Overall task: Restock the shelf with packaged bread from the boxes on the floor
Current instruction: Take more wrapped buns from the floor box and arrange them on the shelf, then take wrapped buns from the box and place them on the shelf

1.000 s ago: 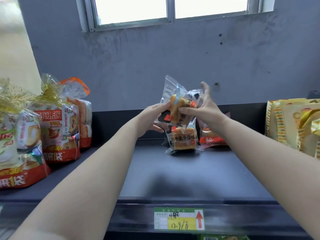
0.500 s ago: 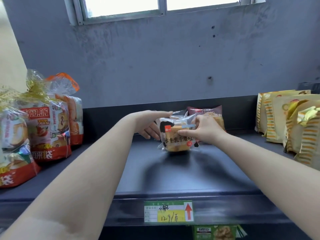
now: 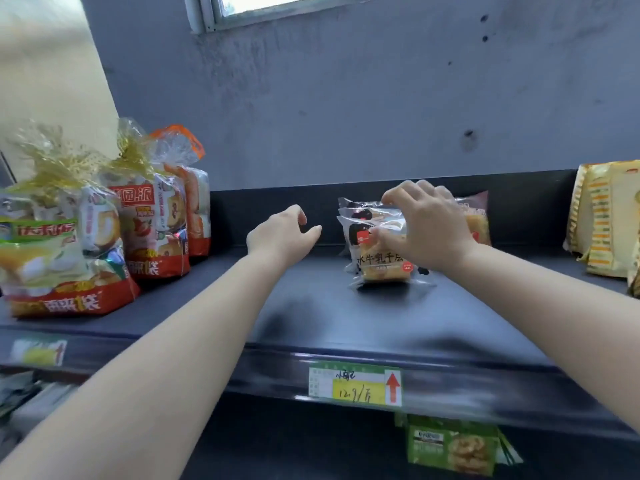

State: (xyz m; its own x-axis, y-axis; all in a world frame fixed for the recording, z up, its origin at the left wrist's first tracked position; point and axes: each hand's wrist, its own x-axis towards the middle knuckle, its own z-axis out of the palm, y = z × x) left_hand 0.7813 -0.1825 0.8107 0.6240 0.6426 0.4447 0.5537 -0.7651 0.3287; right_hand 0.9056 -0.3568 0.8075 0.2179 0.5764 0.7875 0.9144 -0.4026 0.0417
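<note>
Clear packets of small square bread stand in a short row, one behind the other, on the dark shelf, right of its middle. My right hand curls over the top of the front packets, thumb on the front face and fingers over the upper seam. My left hand hovers over the shelf a little to the left of the packets, fingers apart, touching nothing. A dark red packet leans against the shelf's back wall behind my right hand. No boxes are in view.
Big bread bags with gold ties crowd the shelf's left end. Yellow-gold striped packs stand at the right end. A price tag with a red arrow sits on the shelf's front edge. A green packet lies on the shelf below.
The packet held up in both hands came down onto the shelf among the others. My left hand has let go and drawn back to the left. The view has shifted right and down.
</note>
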